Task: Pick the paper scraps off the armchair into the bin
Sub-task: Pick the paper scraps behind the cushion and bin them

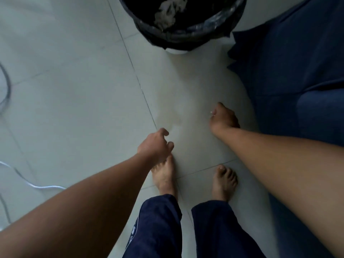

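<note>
The bin (188, 37), lined with a black bag, stands on the floor at the top centre, and crumpled white paper scraps (168, 13) lie inside it. The dark blue armchair (290, 71) fills the right side; no scraps show on the part in view. My right hand (224, 117) hangs beside the armchair's front, below the bin, with its fingers curled and a tiny white paper scrap (211, 112) pinched at the fingertips. My left hand (155, 144) hovers over the floor to the left, loosely curled, thumb and fingers apart, holding nothing.
Pale floor tiles (74, 90) spread across the left and centre. A grey cable (6, 86) loops at the left edge, and a white cord (37, 185) lies lower left. My bare feet (164, 175) stand at the bottom centre.
</note>
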`<state>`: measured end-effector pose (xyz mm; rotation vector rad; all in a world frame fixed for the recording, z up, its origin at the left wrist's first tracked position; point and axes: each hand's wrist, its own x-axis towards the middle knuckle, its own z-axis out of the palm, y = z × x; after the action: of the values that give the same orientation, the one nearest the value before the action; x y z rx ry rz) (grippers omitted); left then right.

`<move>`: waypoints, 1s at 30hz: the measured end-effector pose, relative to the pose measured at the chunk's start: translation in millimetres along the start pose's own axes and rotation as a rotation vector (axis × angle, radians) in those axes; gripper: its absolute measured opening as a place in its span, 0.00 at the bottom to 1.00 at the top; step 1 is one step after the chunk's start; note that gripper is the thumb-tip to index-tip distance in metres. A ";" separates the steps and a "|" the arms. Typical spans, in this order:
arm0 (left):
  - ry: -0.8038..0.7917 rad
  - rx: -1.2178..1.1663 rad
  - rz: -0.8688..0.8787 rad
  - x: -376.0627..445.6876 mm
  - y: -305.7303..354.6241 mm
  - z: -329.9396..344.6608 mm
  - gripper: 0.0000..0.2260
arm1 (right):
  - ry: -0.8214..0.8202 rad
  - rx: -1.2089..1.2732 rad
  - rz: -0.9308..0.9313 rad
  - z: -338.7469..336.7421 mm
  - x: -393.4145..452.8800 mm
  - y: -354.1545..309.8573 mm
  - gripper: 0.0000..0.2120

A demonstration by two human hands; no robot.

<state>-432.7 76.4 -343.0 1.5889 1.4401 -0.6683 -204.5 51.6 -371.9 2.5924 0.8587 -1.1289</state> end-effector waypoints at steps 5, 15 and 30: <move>0.021 -0.025 0.007 -41.2 19.1 -42.6 0.19 | 0.110 -0.037 -0.290 -76.2 -46.7 -47.1 0.04; 0.168 -0.029 0.064 -95.4 76.1 -176.0 0.20 | 0.192 0.008 -0.390 -221.6 -109.6 -104.4 0.03; 0.268 0.046 0.118 -145.4 91.4 -281.7 0.19 | 0.187 0.299 -0.320 -315.2 -137.0 -175.1 0.16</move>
<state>-416.1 249.7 -62.9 1.8385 1.5156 -0.4348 -187.3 255.4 -44.9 2.9153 1.2718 -1.1851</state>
